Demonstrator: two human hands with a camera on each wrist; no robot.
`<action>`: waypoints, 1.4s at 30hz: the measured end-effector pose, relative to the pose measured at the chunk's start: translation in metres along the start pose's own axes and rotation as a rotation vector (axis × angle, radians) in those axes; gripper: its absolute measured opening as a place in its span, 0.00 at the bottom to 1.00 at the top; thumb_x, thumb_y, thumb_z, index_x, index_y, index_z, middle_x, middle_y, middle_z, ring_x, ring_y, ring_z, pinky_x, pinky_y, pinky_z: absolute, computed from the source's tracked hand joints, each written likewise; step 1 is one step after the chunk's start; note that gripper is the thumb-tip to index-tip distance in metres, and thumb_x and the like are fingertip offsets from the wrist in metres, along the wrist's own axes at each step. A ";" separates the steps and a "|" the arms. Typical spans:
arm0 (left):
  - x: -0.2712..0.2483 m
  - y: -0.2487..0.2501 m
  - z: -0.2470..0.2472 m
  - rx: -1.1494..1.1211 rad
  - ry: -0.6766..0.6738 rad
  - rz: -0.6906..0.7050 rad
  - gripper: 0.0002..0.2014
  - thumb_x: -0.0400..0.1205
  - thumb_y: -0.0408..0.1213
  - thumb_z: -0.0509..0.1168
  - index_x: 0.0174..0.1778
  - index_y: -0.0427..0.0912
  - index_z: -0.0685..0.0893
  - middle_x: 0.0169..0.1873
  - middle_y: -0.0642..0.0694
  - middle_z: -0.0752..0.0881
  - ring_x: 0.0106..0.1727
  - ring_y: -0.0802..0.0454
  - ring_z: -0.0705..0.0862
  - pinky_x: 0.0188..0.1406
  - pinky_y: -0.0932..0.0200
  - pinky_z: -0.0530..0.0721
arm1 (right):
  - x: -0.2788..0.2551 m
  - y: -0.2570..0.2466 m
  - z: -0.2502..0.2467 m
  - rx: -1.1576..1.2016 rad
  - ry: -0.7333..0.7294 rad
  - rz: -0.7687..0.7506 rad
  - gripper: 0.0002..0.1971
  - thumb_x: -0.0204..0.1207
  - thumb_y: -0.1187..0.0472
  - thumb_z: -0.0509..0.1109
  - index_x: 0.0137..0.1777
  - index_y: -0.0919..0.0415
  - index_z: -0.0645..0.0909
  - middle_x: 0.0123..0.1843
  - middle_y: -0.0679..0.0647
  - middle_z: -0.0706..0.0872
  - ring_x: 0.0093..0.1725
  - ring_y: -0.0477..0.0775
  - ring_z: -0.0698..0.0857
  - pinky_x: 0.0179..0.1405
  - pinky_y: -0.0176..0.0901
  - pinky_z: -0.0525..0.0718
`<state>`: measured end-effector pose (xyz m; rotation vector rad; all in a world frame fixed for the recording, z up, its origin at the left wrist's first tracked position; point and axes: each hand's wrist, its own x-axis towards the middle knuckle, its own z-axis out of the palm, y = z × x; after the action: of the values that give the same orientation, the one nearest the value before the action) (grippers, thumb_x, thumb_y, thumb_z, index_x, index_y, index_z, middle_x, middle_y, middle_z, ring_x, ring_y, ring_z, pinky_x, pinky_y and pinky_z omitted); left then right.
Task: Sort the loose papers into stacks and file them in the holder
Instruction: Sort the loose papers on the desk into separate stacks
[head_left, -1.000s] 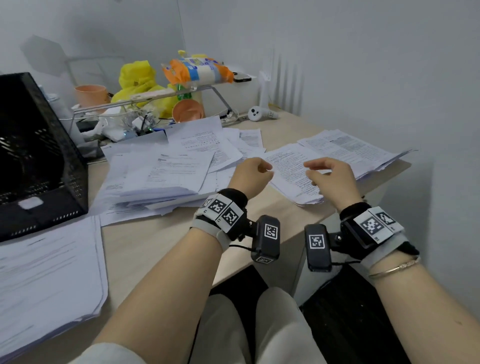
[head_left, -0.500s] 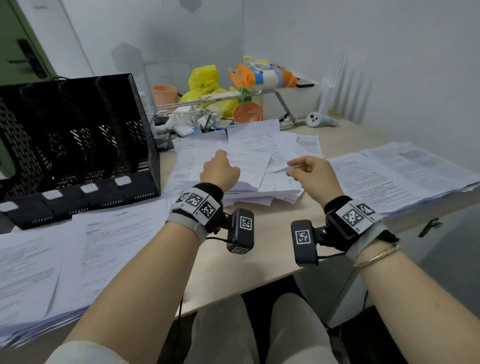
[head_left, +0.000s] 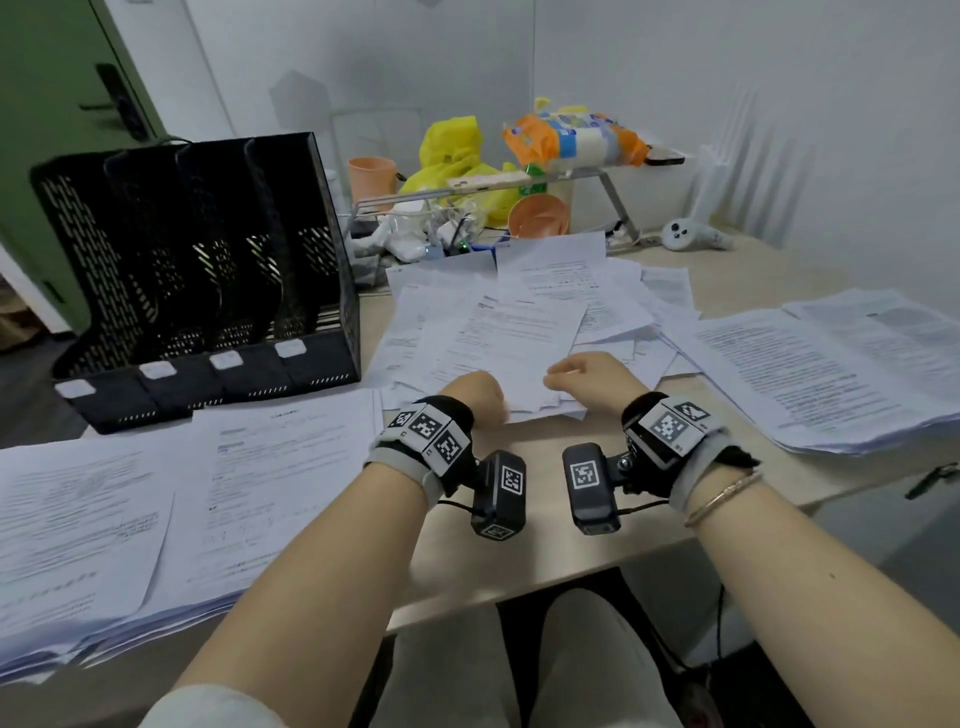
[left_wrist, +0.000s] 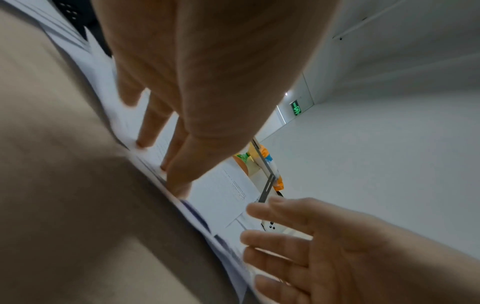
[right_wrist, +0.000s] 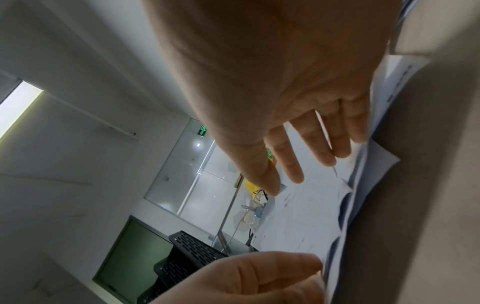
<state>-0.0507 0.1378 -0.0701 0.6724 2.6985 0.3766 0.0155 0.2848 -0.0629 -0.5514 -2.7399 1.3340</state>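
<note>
A messy pile of loose printed papers (head_left: 498, 332) lies mid-table. My left hand (head_left: 475, 392) is at its near edge; in the left wrist view the left hand (left_wrist: 155, 144) has straight fingers, tips touching the top sheets (left_wrist: 223, 195). My right hand (head_left: 582, 374) hovers just to the right with fingers spread and straight (right_wrist: 311, 164) over the same pile (right_wrist: 298, 216), holding nothing. The black mesh file holder (head_left: 208, 260) stands upright at back left, its slots showing no papers. A flat stack (head_left: 156, 493) lies front left, and another stack (head_left: 831, 374) lies on the right.
Behind the pile a metal stand (head_left: 613, 197) carries a snack bag (head_left: 566, 140), with a yellow bag (head_left: 452, 150), orange cups (head_left: 371, 176) and cables around it. A white controller (head_left: 691, 234) lies at back right. Bare table (head_left: 519, 551) shows under my wrists.
My view swung left. Both hands left the right-hand stack and came to the near edge of the middle pile, the left hand's fingers now down on it.
</note>
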 end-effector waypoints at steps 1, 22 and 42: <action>0.000 0.000 0.001 0.028 -0.011 0.009 0.12 0.82 0.36 0.61 0.56 0.38 0.86 0.60 0.43 0.85 0.63 0.44 0.80 0.59 0.56 0.76 | 0.001 0.002 0.003 -0.025 -0.028 0.003 0.17 0.77 0.56 0.70 0.63 0.62 0.82 0.64 0.56 0.82 0.57 0.50 0.79 0.52 0.36 0.70; -0.022 -0.006 0.001 -0.235 0.052 0.078 0.14 0.84 0.38 0.58 0.64 0.41 0.80 0.67 0.44 0.80 0.68 0.47 0.76 0.65 0.56 0.73 | 0.019 0.000 0.021 0.150 0.019 0.226 0.23 0.72 0.77 0.68 0.68 0.69 0.71 0.31 0.64 0.82 0.29 0.61 0.82 0.44 0.59 0.88; -0.023 -0.020 0.013 -0.381 0.069 0.029 0.25 0.74 0.37 0.75 0.67 0.44 0.77 0.70 0.44 0.76 0.68 0.48 0.76 0.61 0.60 0.71 | -0.009 0.043 -0.036 0.188 0.168 0.198 0.23 0.68 0.76 0.74 0.64 0.69 0.77 0.37 0.60 0.84 0.28 0.54 0.84 0.33 0.41 0.87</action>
<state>-0.0348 0.1118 -0.0826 0.5932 2.5728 0.9059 0.0438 0.3325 -0.0722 -0.8933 -2.4466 1.4899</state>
